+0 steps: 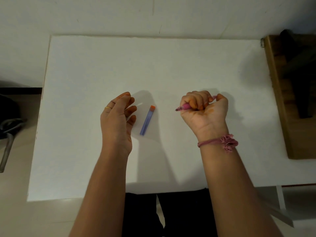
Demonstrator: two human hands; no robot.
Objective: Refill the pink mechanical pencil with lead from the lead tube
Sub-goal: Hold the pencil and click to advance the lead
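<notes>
Your right hand [204, 106] is fisted around the pink mechanical pencil [183, 107], palm up, tip poking out left, thumb on the far end. Your left hand [118, 115] holds nothing, fingers loosely curled, hovering just left of the lead tube [147, 120]. The tube lies flat on the white bench [153, 65] between both hands, orange cap pointing far. A brown box [280, 100] sits at the right edge.

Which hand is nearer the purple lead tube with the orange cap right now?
Left. The left hand hovers open just left of the purple lead tube; the right hand, gripping the pink mechanical pencil, is farther right.
</notes>
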